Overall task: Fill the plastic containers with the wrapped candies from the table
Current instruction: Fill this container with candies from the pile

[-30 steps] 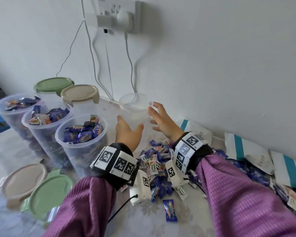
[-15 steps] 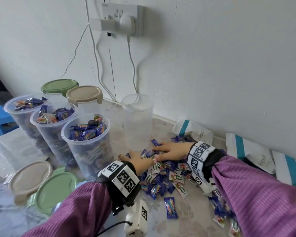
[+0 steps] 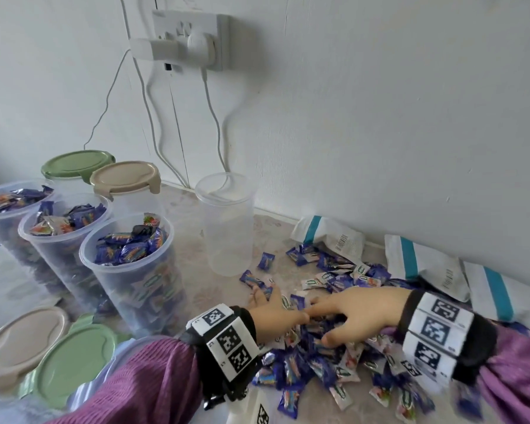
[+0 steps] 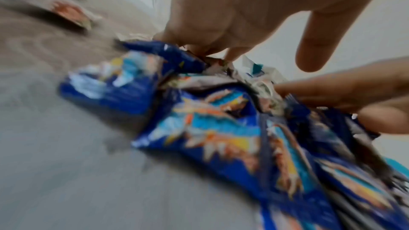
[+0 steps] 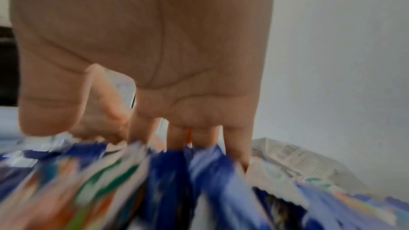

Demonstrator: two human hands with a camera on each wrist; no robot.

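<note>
A heap of blue and white wrapped candies lies on the table in front of me. Both hands are down in it, fingertips almost meeting. My left hand has its fingers curled into the wrappers at the pile's left edge, thumb sticking out. My right hand pushes into the pile from the right; its fingers run fairly straight down among the candies. An empty clear container stands just behind the pile. Three open containers full of candies stand at the left.
Two lidded containers, green and beige, stand behind the full ones. Loose beige and green lids lie at the near left. White bags with teal stripes lie along the wall at right. Cables hang from a wall socket.
Both hands dropped from the empty container's rim to the candy pile, then drew closer together and toward me, raking candies.
</note>
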